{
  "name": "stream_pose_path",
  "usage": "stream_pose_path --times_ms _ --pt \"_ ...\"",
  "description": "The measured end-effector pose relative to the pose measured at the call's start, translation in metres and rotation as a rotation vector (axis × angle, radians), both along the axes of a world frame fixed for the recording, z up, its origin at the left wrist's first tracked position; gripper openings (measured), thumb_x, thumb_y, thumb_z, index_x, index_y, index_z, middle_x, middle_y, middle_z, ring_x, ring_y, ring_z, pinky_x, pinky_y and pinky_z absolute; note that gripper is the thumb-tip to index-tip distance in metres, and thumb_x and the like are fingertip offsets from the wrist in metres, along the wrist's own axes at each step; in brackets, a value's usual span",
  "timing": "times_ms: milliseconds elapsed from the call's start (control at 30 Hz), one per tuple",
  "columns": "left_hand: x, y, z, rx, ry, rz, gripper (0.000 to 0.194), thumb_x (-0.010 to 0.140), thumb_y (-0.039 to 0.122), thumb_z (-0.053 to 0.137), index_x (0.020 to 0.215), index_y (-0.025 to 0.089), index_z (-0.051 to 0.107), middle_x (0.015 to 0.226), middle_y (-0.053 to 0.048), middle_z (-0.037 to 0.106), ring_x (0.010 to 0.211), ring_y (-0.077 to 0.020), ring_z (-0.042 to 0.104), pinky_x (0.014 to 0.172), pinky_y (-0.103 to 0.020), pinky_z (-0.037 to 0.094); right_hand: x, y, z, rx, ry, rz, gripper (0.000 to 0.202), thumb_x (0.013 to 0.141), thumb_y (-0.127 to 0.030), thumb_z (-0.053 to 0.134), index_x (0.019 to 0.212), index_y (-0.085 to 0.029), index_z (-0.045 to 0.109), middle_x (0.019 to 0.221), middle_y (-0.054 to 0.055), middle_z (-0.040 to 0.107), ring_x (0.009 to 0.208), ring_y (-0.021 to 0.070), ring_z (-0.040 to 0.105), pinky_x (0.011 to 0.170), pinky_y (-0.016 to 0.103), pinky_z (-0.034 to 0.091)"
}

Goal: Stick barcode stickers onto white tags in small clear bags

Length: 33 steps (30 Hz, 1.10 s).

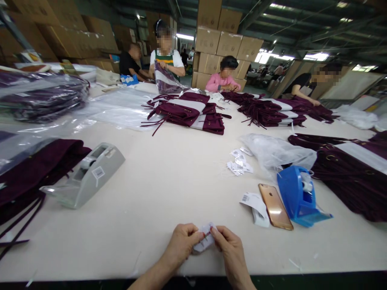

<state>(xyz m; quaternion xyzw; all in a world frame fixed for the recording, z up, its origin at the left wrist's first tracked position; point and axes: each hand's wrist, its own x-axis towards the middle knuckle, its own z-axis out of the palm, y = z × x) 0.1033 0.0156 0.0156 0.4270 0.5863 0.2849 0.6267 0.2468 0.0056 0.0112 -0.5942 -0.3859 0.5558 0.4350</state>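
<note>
Head view: left hand point(181, 244) and right hand point(230, 246) meet at the near edge of the table point(169, 181), fingers pinched closed on a small white tag point(204, 238). Phone point(275, 206) and blue tape dispenser point(298, 197) lie to the right.

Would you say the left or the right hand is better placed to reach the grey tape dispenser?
Probably the left hand: the grey tape dispenser sits on its side of the table. The right hand is farther off; both pinch the small white tag.
</note>
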Motion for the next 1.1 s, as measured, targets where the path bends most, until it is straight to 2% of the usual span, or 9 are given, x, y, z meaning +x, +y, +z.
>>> stream_pose_path --times_ms 167,267,433,600,667,800,867,967,1100 --pt "-0.016 0.010 0.000 0.048 0.278 -0.128 0.022 0.068 0.033 0.049 0.052 0.017 0.050 0.046 0.004 0.047 0.042 -0.0086 0.036 0.045 -0.021 0.026 0.001 0.006 -0.008 -0.129 0.159 -0.176 0.039 0.052 -0.053 0.074 0.063 -0.016 0.066 0.045 -0.005 0.045 0.044 0.0075 0.032 0.040 0.020 0.021" --pt "-0.024 0.014 0.004 0.105 0.406 -0.169 0.022 0.068 0.030 0.051 0.051 0.017 0.051 0.047 0.003 0.048 0.048 -0.0110 0.041 0.049 -0.023 0.027 0.001 0.007 -0.010 -0.130 0.142 -0.126 0.041 0.055 -0.054 0.073 0.068 -0.015 0.066 0.044 -0.004 0.049 0.041 0.0071 0.034 0.039 0.019 0.021" --pt "-0.027 0.015 0.014 0.220 0.634 -0.205 0.018 0.072 0.026 0.050 0.058 0.017 0.058 0.056 -0.001 0.054 0.059 -0.0163 0.047 0.057 -0.026 0.025 0.001 0.007 -0.011 -0.069 0.065 -0.068 0.041 0.059 -0.054 0.070 0.069 -0.015 0.064 0.044 -0.003 0.053 0.038 0.0070 0.036 0.037 0.018 0.025" --pt "-0.029 0.015 0.012 0.261 0.623 -0.263 0.012 0.074 0.023 0.053 0.067 0.017 0.060 0.059 0.000 0.058 0.058 -0.0146 0.051 0.055 -0.024 0.030 0.008 0.007 -0.008 -0.001 0.082 0.000 0.035 0.060 -0.047 0.073 0.075 -0.017 0.065 0.051 -0.002 0.058 0.046 0.0106 0.048 0.043 0.020 0.037" --pt "-0.034 0.015 0.007 0.440 0.616 -0.257 0.007 0.074 0.019 0.054 0.071 0.017 0.060 0.062 0.000 0.059 0.060 -0.0137 0.052 0.057 -0.023 0.033 0.013 0.007 -0.007 0.081 0.064 0.084 0.026 0.065 -0.041 0.071 0.075 -0.018 0.065 0.059 0.000 0.062 0.054 0.0137 0.055 0.050 0.022 0.043" --pt "-0.045 0.014 0.000 1.195 0.729 -0.250 0.018 0.082 0.011 0.044 0.070 0.015 0.057 0.069 -0.003 0.060 0.067 -0.0152 0.050 0.062 -0.027 0.035 0.024 0.008 -0.005 0.341 -0.083 0.233 0.007 0.074 -0.026 0.061 0.073 -0.021 0.066 0.080 0.004 0.068 0.077 0.0181 0.062 0.069 0.026 0.049" --pt "-0.050 0.013 -0.003 1.441 0.767 -0.302 0.024 0.085 0.008 0.038 0.071 0.015 0.057 0.070 -0.004 0.059 0.068 -0.0154 0.049 0.064 -0.029 0.035 0.027 0.008 -0.007 0.457 -0.164 0.295 0.010 0.077 -0.019 0.055 0.074 -0.022 0.065 0.085 0.003 0.068 0.082 0.0173 0.063 0.072 0.025 0.049" --pt "-0.054 0.012 -0.008 1.588 0.778 -0.383 0.025 0.087 0.006 0.036 0.076 0.012 0.057 0.075 -0.006 0.061 0.075 -0.0164 0.050 0.069 -0.031 0.036 0.029 0.010 -0.012 0.577 -0.252 0.381 0.019 0.077 -0.010 0.050 0.080 -0.023 0.063 0.089 0.002 0.068 0.083 0.0153 0.063 0.073 0.023 0.050" --pt "-0.057 0.010 -0.014 1.620 0.753 -0.533 0.022 0.087 0.008 0.037 0.082 0.010 0.058 0.085 -0.008 0.064 0.082 -0.0188 0.051 0.074 -0.033 0.036 0.029 0.014 -0.018 0.722 -0.379 0.465 0.029 0.075 -0.001 0.044 0.085 -0.023 0.061 0.092 0.003 0.068 0.086 0.0136 0.063 0.074 0.022 0.050"
